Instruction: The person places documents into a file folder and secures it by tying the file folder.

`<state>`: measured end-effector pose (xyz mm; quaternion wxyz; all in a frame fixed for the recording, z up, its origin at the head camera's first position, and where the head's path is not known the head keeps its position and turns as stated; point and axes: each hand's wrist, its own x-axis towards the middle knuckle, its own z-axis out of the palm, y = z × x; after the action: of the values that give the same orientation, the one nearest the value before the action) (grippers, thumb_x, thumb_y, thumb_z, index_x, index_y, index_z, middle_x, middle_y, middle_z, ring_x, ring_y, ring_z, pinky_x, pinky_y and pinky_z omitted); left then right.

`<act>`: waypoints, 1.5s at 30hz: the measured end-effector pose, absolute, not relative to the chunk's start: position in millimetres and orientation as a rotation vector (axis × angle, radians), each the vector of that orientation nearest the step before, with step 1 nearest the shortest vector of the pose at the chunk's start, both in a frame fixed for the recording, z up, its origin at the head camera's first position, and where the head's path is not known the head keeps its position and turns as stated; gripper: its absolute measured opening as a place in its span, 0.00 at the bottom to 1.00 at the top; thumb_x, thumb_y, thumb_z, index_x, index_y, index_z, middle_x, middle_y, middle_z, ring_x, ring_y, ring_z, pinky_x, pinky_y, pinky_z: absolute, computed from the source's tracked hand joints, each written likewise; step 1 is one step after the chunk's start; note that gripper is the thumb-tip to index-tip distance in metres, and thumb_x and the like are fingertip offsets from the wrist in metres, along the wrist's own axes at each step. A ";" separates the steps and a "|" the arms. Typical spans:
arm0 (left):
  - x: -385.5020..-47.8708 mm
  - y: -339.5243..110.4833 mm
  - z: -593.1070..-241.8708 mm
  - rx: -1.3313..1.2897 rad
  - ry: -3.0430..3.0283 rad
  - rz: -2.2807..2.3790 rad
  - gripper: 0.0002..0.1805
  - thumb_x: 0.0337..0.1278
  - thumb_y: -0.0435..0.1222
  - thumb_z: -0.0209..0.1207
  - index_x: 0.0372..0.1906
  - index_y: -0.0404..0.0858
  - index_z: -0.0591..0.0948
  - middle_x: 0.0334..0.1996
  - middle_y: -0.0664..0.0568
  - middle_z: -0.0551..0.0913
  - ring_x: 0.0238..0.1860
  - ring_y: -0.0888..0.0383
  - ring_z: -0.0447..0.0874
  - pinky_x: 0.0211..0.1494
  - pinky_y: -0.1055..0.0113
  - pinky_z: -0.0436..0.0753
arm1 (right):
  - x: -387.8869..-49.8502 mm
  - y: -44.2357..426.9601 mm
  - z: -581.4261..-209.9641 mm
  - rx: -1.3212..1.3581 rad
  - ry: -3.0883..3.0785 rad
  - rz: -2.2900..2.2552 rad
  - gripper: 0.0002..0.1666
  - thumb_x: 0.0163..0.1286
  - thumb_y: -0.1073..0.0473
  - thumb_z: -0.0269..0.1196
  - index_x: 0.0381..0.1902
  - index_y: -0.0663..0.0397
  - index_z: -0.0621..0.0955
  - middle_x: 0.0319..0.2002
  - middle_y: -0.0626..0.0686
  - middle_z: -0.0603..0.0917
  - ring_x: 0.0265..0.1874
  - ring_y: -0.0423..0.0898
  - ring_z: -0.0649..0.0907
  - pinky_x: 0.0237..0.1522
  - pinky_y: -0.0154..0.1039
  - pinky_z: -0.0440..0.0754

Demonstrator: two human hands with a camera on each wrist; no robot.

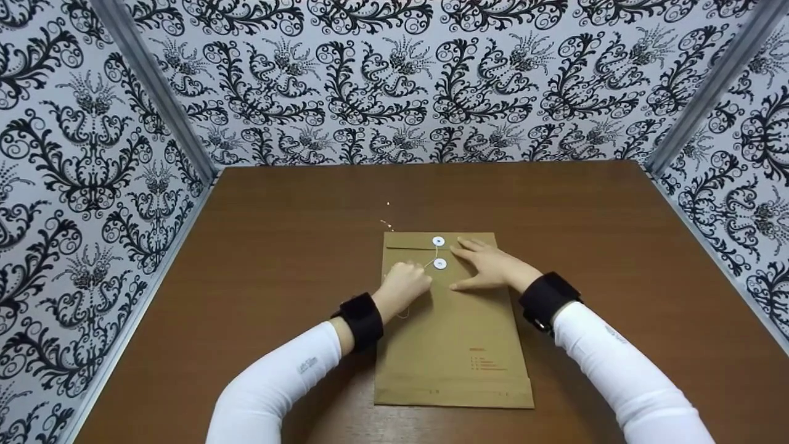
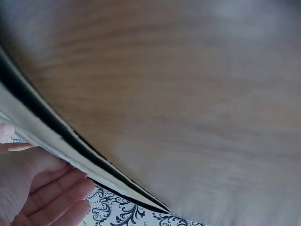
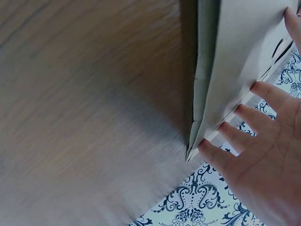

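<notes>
A brown paper envelope (image 1: 453, 345) lies flat on the table, its flap folded down at the far end. Two white button discs sit one above the other: an upper disc (image 1: 438, 241) on the flap and a lower disc (image 1: 439, 264) on the body. A thin string (image 1: 428, 263) runs between them and on to my left hand (image 1: 404, 285), which pinches it with curled fingers just left of the lower disc. My right hand (image 1: 490, 265) rests with spread fingers on the envelope's upper right; in the right wrist view its fingertips (image 3: 207, 145) touch the paper.
The brown wooden table (image 1: 277, 246) extends around the envelope. Small pale specks (image 1: 387, 223) lie just beyond its far left corner. Walls with black-and-white patterned covering (image 1: 394, 80) stand at the back and both sides.
</notes>
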<state>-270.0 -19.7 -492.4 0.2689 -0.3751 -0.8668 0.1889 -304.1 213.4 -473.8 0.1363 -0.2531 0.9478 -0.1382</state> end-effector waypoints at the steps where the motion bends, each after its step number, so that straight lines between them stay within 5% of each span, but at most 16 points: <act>1: -270.0 -20.4 -492.4 -1.010 -2.327 0.518 0.10 0.55 0.36 0.66 0.22 0.51 0.89 0.22 0.58 0.86 0.23 0.64 0.82 0.21 0.72 0.80 | -304.2 213.1 -473.8 -0.730 2.741 -0.402 0.56 0.66 0.32 0.65 0.80 0.56 0.60 0.81 0.68 0.54 0.80 0.71 0.56 0.77 0.70 0.59; 21: -278.3 -30.0 -499.2 -0.820 -2.529 0.057 0.10 0.49 0.36 0.69 0.17 0.42 0.84 0.21 0.54 0.85 0.22 0.54 0.86 0.22 0.60 0.83 | -303.7 212.6 -473.3 -0.701 2.744 -0.403 0.55 0.66 0.33 0.66 0.81 0.53 0.60 0.82 0.66 0.54 0.81 0.69 0.55 0.78 0.67 0.58; 32: -271.1 -21.3 -493.8 -0.913 -2.403 0.395 0.10 0.50 0.33 0.68 0.19 0.49 0.87 0.20 0.58 0.84 0.22 0.64 0.82 0.21 0.71 0.80 | -304.5 212.0 -472.9 -0.686 2.732 -0.389 0.55 0.66 0.33 0.66 0.81 0.53 0.60 0.82 0.65 0.53 0.81 0.68 0.54 0.79 0.66 0.58; 45: -267.1 -20.4 -494.3 -0.927 -2.299 0.508 0.11 0.53 0.34 0.66 0.20 0.51 0.89 0.20 0.58 0.84 0.22 0.65 0.81 0.19 0.72 0.79 | -304.0 212.5 -472.6 -0.678 2.730 -0.389 0.56 0.66 0.32 0.66 0.81 0.52 0.59 0.82 0.65 0.53 0.81 0.68 0.54 0.79 0.66 0.57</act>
<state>-267.1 -20.4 -494.3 0.3010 -0.3495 -0.8663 0.1916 -304.0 212.5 -472.6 0.1503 -0.2359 0.9505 -0.1355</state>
